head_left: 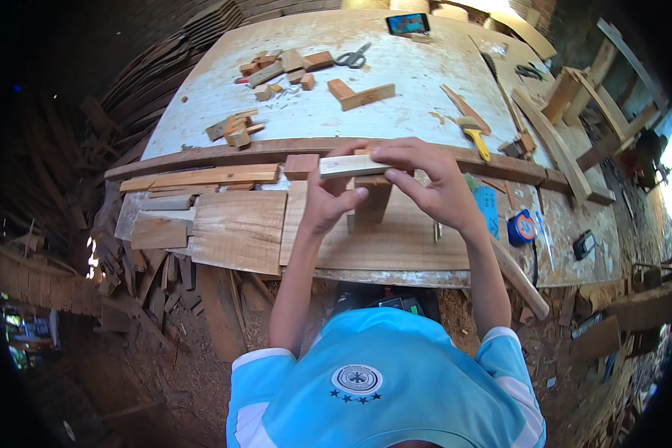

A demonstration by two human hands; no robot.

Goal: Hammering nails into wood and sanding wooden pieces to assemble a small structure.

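Between my two hands is a short pale wooden block (pixel 345 166), held level over the near part of the workbench. My right hand (pixel 434 179) pinches its right end between thumb and fingers. The fingers of my left hand (pixel 328 196) curl behind its left end, with the thumb pointing inward below it. A darker wooden piece (pixel 371 201) stands just under the block; whether the two are joined I cannot tell. Under my hands lies a wide flat board (pixel 418 250). A reddish wood block (pixel 301 166) sits beside my left fingers.
A long wooden bar (pixel 231 155) crosses the bench. Beyond it lie several offcuts (pixel 265 73), scissors (pixel 353 57), an L-shaped wood piece (pixel 367 97) and a phone (pixel 408 25). To the right are a yellow-handled brush (pixel 476 138), a blue tape measure (pixel 521 227) and a mallet-like handle (pixel 526 287).
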